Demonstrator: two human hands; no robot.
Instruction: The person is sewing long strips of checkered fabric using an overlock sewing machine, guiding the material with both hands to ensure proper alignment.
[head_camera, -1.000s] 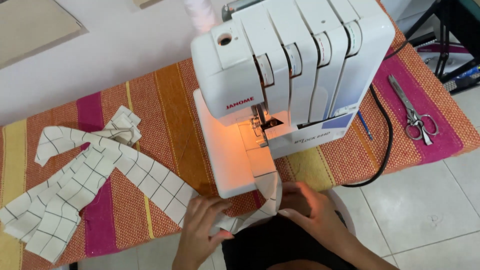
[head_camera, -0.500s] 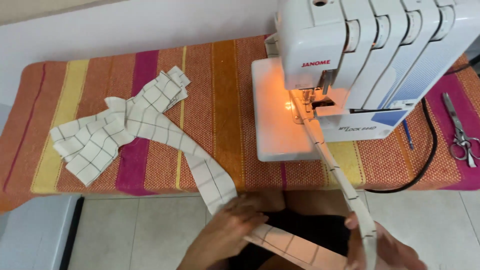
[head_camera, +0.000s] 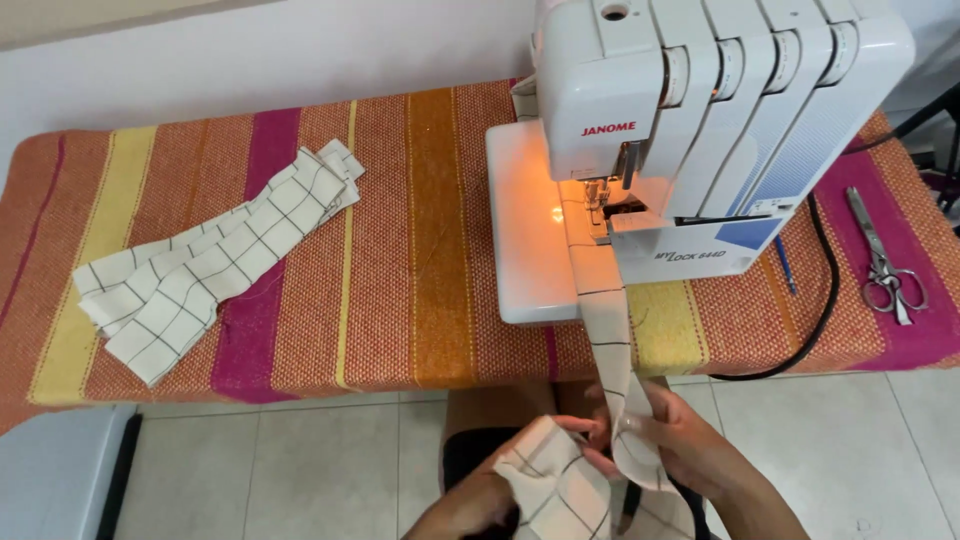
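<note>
A long cream strip of checked fabric runs from under the presser foot of the white overlock sewing machine down off the table's front edge to my lap. My right hand pinches the strip just below the table edge. My left hand grips the bunched loose end of the same checked fabric next to it, and both hands touch at the fingertips. The machine's lamp glows orange on its bed.
A pile of checked fabric strips lies at the left of the striped orange, yellow and magenta tablecloth. Scissors rest at the far right, a black cable loops beside the machine, and a blue pen lies near it.
The strip has been drawn off the table pile into my lap, so it no longer trails across the cloth. Both hands came closer together below the edge, and the view shifted.
</note>
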